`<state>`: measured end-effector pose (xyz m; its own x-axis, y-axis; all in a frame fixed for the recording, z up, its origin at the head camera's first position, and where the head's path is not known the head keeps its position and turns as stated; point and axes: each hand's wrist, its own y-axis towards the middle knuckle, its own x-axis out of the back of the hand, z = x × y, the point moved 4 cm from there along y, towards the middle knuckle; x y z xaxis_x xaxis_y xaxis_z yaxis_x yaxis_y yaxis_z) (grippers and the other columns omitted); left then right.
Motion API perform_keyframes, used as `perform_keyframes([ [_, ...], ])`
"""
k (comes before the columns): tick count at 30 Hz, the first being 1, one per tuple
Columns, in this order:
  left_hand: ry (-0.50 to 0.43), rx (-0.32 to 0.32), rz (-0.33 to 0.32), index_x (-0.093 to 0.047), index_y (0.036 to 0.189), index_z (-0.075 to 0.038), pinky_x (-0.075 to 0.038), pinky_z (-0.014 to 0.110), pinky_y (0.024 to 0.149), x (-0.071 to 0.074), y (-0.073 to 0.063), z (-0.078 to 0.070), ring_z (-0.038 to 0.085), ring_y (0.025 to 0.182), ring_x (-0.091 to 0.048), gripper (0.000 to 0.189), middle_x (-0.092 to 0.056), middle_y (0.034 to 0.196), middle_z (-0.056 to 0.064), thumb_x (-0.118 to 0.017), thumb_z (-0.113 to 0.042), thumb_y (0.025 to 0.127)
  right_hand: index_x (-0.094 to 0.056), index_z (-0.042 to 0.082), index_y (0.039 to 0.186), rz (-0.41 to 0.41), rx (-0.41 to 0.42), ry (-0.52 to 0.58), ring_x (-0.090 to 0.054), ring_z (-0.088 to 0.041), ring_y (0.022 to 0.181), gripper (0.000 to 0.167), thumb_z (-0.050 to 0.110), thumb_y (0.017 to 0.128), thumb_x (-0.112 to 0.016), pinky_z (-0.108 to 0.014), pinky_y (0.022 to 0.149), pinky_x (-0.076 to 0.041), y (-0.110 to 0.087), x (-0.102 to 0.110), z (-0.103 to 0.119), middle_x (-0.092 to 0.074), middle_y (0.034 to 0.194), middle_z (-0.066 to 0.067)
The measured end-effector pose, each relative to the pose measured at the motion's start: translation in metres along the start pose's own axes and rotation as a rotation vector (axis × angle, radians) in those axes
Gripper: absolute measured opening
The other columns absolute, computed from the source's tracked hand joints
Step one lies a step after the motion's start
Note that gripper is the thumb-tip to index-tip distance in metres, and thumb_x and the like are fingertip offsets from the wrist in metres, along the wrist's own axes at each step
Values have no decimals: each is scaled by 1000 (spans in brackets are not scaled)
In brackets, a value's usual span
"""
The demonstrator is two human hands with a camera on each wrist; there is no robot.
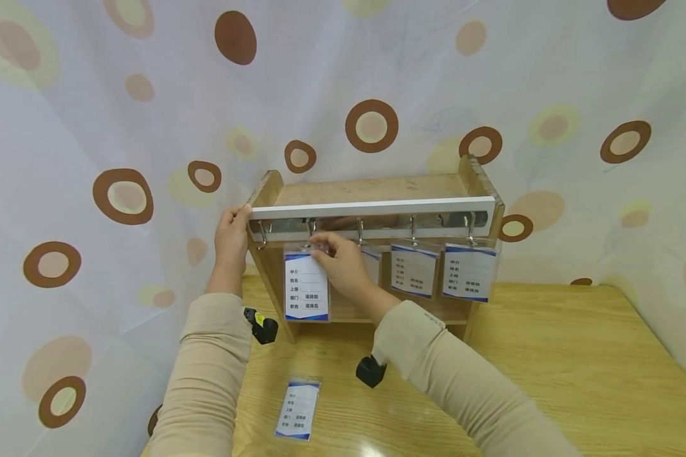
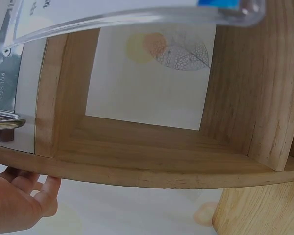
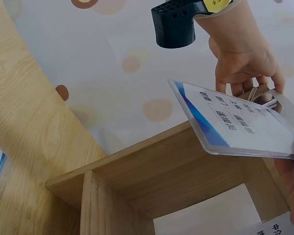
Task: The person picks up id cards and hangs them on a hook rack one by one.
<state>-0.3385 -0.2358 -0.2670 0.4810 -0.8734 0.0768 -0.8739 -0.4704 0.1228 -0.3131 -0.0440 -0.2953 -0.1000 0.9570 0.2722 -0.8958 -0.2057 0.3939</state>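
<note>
My left hand point(image 1: 231, 240) grips the left end of a wooden shelf point(image 1: 377, 188), beside a white hook rail point(image 1: 371, 207) fixed along its front. With thumb and fingers, my right hand point(image 1: 345, 263) pinches the top of a clear-sleeved name badge point(image 1: 307, 289). This badge hangs upright just below the second hook point(image 1: 311, 223) from the left; whether it is on the hook is hidden by my fingers. The leftmost hook point(image 1: 261, 236) is bare. In the right wrist view the badge point(image 3: 235, 122) is seen tilted, with my left hand point(image 3: 247, 63) beyond it.
Further right, a partly covered badge point(image 1: 371, 261) and two more badges, one in the middle point(image 1: 414, 273) and one at the right end point(image 1: 470, 273), hang from the rail. Another badge point(image 1: 298, 409) lies on the wooden table point(image 1: 577, 362). A patterned curtain point(image 1: 343, 76) stands behind.
</note>
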Motion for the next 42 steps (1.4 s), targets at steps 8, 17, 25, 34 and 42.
perform_keyframes([
  [8, -4, 8, -1, -50, 110, -8, -28, 32, 89, -1, -1, 1, 14, 106, -37, 34, -45, 117, 3, -50, -32, 86, -61, 5, 97, -22, -55, -34, -45, -13, 69, 17, 4, 80, -59, -20, 55, -40, 3, -2, -1, -53, 77, -3],
  [17, 14, 13, -8, -51, 106, -10, -29, 30, 78, 0, -1, -1, 14, 98, -36, 31, -45, 112, 1, -49, -34, 86, -62, 10, 97, -11, -74, -85, -49, -12, 63, 17, 5, 81, -59, -20, 53, -41, 4, 0, 1, -58, 80, -2],
  [25, -4, 4, 3, -51, 110, -9, -29, 33, 84, -1, -1, 0, 14, 102, -36, 34, -45, 116, 2, -49, -33, 86, -63, 9, 96, -24, -1, -128, -53, -12, 70, 18, 3, 80, -59, -20, 57, -43, 3, 0, 4, -63, 84, -3],
  [34, 12, 5, 6, -50, 113, -8, -29, 32, 85, 1, -4, 1, 14, 102, -36, 36, -44, 118, 2, -49, -33, 86, -62, 9, 96, -56, 18, -112, -56, -12, 76, 18, 1, 80, -58, -20, 63, -44, 1, -2, -3, -63, 90, -4],
  [42, 8, 15, 12, -50, 114, -9, -32, 31, 82, 1, -2, -1, 14, 99, -37, 37, -45, 116, 2, -49, -33, 86, -59, 12, 101, -33, -33, -112, -55, -13, 76, 20, 3, 83, -55, -20, 60, -44, 2, -5, -7, -61, 96, -4],
])
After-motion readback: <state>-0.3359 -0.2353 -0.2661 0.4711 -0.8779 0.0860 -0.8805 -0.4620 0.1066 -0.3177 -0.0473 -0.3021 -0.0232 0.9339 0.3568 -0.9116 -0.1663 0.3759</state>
